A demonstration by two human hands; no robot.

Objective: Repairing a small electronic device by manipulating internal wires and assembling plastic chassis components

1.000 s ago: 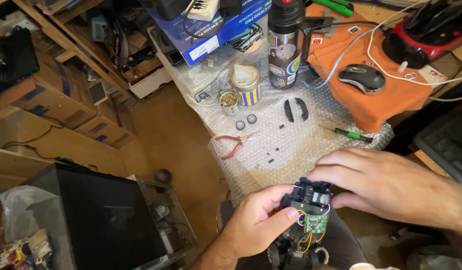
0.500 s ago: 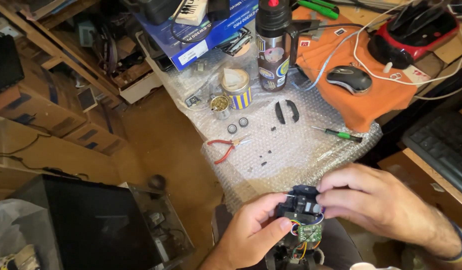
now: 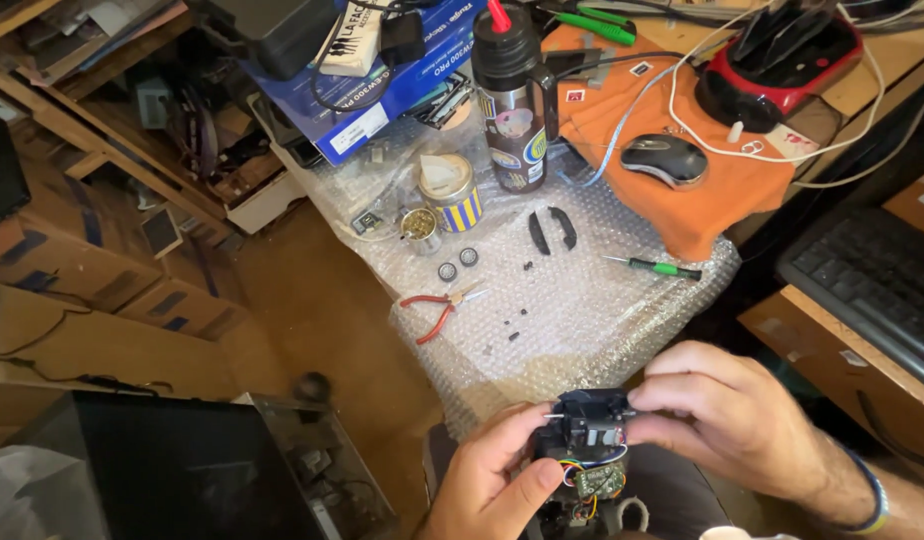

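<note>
A small black device with an exposed green circuit board and coloured wires sits between both hands at the bottom of the head view. My left hand grips it from the left and below, thumb along its side. My right hand pinches its right side with the fingertips, next to a thin metal pin sticking out. Just beyond lies a sheet of bubble wrap with tiny black parts scattered on it.
On the bubble wrap lie red-handled pliers, a green screwdriver, two curved black strips, two small wheels, a tin and a dark bottle. A mouse rests on orange cloth; a keyboard sits right.
The view has shifted so the bench looks nearer. Both hands have drawn the black device slightly lower, and my right hand's fingers now pinch its right side instead of covering its top.
</note>
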